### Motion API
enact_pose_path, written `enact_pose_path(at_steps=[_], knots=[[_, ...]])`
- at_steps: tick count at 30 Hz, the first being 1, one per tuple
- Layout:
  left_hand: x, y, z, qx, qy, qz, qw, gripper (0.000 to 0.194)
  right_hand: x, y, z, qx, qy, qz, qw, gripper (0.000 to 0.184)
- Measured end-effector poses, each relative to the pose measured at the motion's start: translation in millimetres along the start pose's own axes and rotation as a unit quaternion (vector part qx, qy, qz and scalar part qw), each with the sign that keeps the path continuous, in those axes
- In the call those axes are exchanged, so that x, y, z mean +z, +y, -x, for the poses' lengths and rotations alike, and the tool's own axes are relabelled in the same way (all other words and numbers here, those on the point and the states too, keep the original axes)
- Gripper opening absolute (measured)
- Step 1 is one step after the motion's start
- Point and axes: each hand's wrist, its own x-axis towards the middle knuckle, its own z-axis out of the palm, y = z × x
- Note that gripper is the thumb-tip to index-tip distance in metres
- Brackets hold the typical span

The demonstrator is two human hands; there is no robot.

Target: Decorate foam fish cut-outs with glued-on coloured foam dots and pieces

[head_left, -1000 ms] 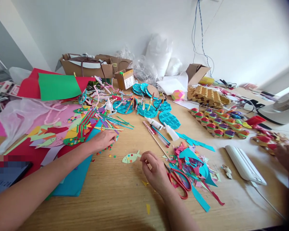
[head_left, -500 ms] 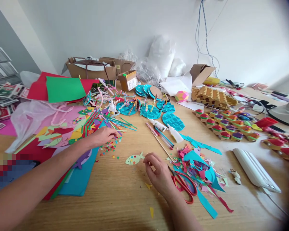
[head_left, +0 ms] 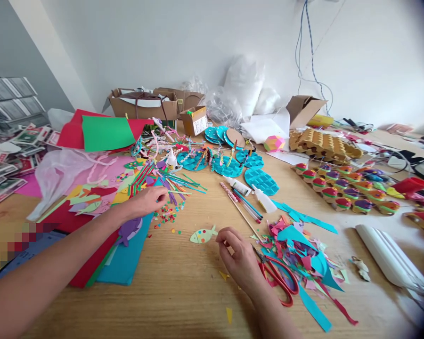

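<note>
A pale green paper fish (head_left: pixel 202 235) with red and orange dots lies flat on the table. Just at its tail rests my right hand (head_left: pixel 239 256), fingers curled and thumb drawn in; its fingertips hide whether anything is pinched. My left hand (head_left: pixel 147 203) hovers by a bundle of coloured paper strips (head_left: pixel 146 179), fingers pressed together on something too small to name. Tiny paper dots (head_left: pixel 166 214) are scattered beside that hand. Red-handled scissors (head_left: pixel 281 278) lie to the right of my right wrist, partly under paper scraps (head_left: pixel 300 245).
Glue bottles (head_left: pixel 265 200), pens (head_left: pixel 249 207) and a stick lie beyond the fish. Blue discs (head_left: pixel 226 165) stand farther back. Painted egg-carton pieces (head_left: pixel 351 190) and a white device (head_left: pixel 392 256) are at right. Coloured sheets (head_left: pixel 122 268) lie under my left forearm.
The camera view has turned slightly left, so everything sits farther right. My left hand has drawn its fingers in a little near the strips. The fish and my right hand keep their places.
</note>
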Motion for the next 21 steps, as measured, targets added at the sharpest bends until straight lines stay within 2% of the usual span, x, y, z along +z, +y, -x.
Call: enact_pose_path(at_steps=[8, 15, 21], knots=[[-4.9, -11, -4, 0.024, -0.028, 0.008, 0.999, 0.016, 1, 1, 0, 0.0, -0.009, -0.003, 1.0, 0.019], [-3.3, -24, 11, 0.035, -0.08, -0.04, 0.995, 0.014, 1, 2, 1, 0.003, -0.018, 0.001, 1.0, 0.018], [7.0, -25, 10, 0.029, -0.053, -0.071, 0.996, 0.014, 3, 3, 1, 0.0, -0.022, 0.005, 1.0, 0.021]])
